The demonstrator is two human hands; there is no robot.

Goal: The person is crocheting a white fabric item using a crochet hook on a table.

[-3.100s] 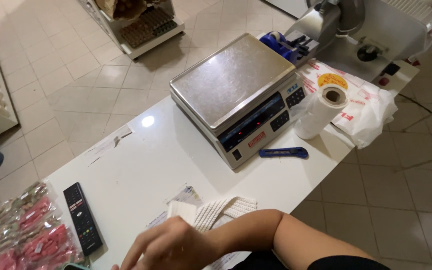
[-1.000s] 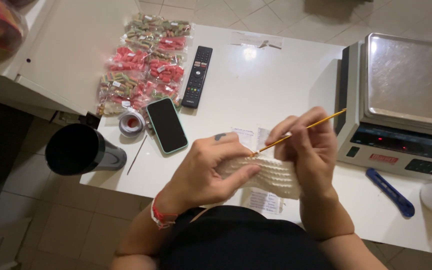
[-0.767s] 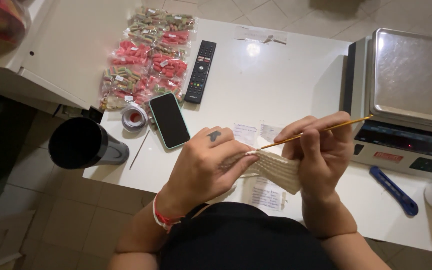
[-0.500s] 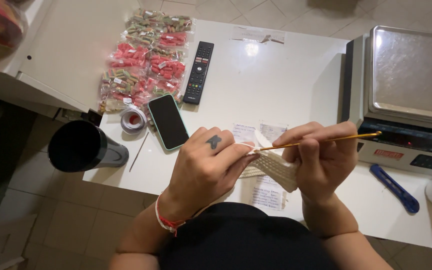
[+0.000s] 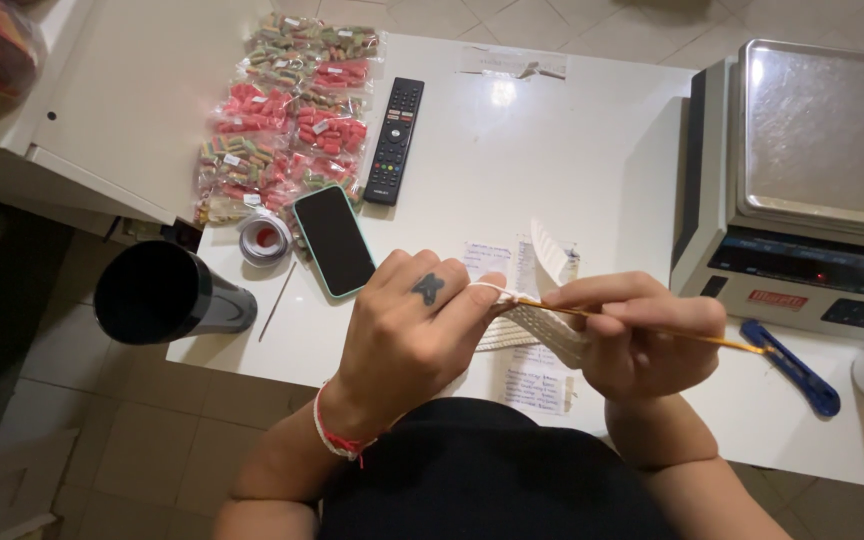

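Note:
My left hand (image 5: pixel 407 335) pinches a strand of white yarn and the edge of a white crocheted piece (image 5: pixel 542 325) above the near edge of the white table (image 5: pixel 572 160). My right hand (image 5: pixel 642 335) grips a thin golden crochet hook (image 5: pixel 672 333), its tip in the stitches by my left fingers and its tail pointing right. Part of the white piece hangs between both hands, over small paper slips (image 5: pixel 537 380).
A phone (image 5: pixel 334 240), a black remote (image 5: pixel 395 140), bags of coloured candy (image 5: pixel 282 120) and a tape roll (image 5: pixel 265 238) lie at left. A black tumbler (image 5: pixel 167 295) sits at the table's left corner. A metal scale (image 5: pixel 812 190) and blue cutter (image 5: pixel 790 366) are right.
The view swung from the scale side to my lap. Over the last second both hands lowered slightly and the hook tilted from pointing up-right to nearly level, tail dipping right.

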